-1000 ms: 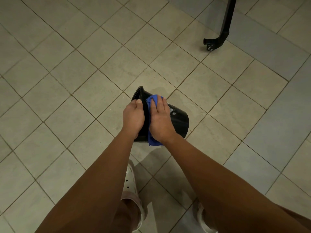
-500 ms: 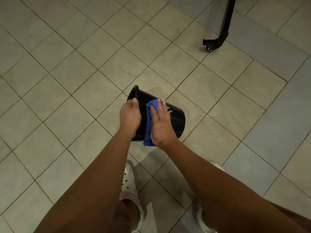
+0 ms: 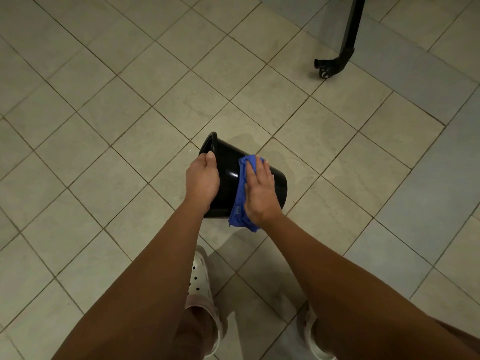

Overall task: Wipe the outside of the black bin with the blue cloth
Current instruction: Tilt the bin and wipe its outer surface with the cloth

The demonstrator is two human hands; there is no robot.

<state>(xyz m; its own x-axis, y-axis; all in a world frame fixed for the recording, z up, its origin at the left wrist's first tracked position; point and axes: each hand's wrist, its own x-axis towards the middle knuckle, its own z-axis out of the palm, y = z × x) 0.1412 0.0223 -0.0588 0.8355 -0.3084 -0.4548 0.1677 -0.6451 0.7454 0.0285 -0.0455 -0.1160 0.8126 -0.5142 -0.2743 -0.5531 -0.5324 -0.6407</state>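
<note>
The black bin [image 3: 228,167] is held tilted above the tiled floor, its open mouth facing up and left and its base toward the right. My left hand [image 3: 202,179] grips the rim, thumb on top and fingers curled round the edge. My right hand [image 3: 259,190] lies flat with straight fingers on the blue cloth [image 3: 242,201], pressing it against the bin's outer wall near the base. The cloth's lower end hangs below the bin.
Beige and grey floor tiles [image 3: 104,126] spread all round. A black metal leg with a caster [image 3: 337,61] stands at the upper right. My feet in pale perforated clogs [image 3: 200,281] are below the bin.
My right hand and the cloth have slid rightward along the bin's wall, from beside the rim toward the base. The left hand has kept its hold on the rim.
</note>
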